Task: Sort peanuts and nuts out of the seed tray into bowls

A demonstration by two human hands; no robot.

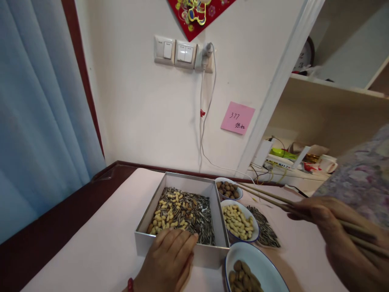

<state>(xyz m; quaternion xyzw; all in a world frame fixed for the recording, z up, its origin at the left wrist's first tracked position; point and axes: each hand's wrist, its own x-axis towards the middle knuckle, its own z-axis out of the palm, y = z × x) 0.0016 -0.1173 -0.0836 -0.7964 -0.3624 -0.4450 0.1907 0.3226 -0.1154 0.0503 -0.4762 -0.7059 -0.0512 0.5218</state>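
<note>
My left hand [168, 257] is closed over the near rim of a white box [179, 179], fingers together. Sunflower seeds [205, 227] and peanuts [162, 221] lie mixed inside the box, with some brown nuts among them. In my right hand [337, 227] is a pair of chopsticks [273, 197], slanting left with the tips by a bowl [220, 179] of round brown nuts [227, 189]. I see nothing held between the tips. Nearer is a blue-rimmed bowl [257, 235] of peanuts [238, 223]. Closest stands a larger bowl [263, 263] holding long brown nuts [243, 280].
Sunflower seeds [266, 229] lie in a flat heap right of the peanut bowl. Pale paper [85, 243] covers the dark-edged table [45, 194]. A white cable [209, 162] hangs from the wall socket [205, 61]. A person in floral cloth [361, 178] is at the right.
</note>
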